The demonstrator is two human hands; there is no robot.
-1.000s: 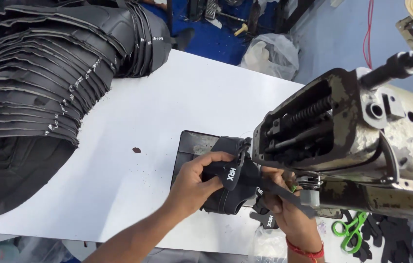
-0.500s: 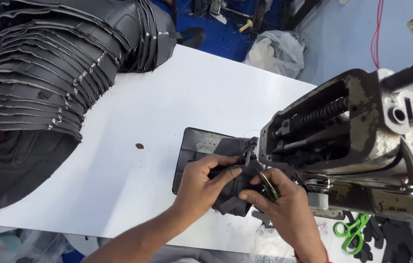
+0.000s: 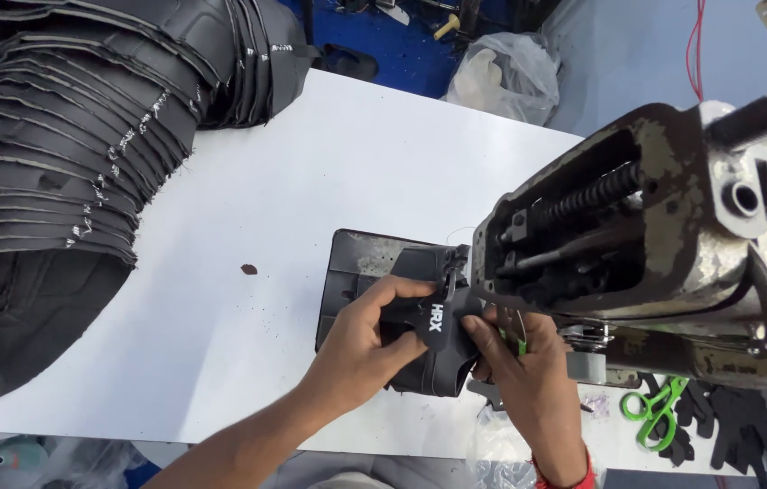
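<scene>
Black, supple and folded over on itself, the small shoe-upper piece (image 3: 433, 340) sits pinched between 2 bare hands at the near edge of the white table (image 3: 311, 181), right under the head of the worn grey industrial sewing machine (image 3: 655, 244). The left hand (image 3: 365, 349) curls around the piece from the left, fingers wrapped over its top edge and thumb pressing from the near side, a closed grasp with no gap showing. The right hand (image 3: 528, 371) meets it from the right, fingers bent tightly onto the same piece just below the machine's needle area; a thin green object shows between these fingers, too small to make out. The piece carries short white lettering on its upper face and lies partly over the dark rectangular metal plate (image 3: 352, 272) set into the table.

Well apart, at the far left, a large curved stack of black cut pieces with white stitching (image 3: 67, 154) rests on the table. Green-handled scissors (image 3: 655, 407) lie beside dark scraps under the machine at right. A red band circles the right wrist.
</scene>
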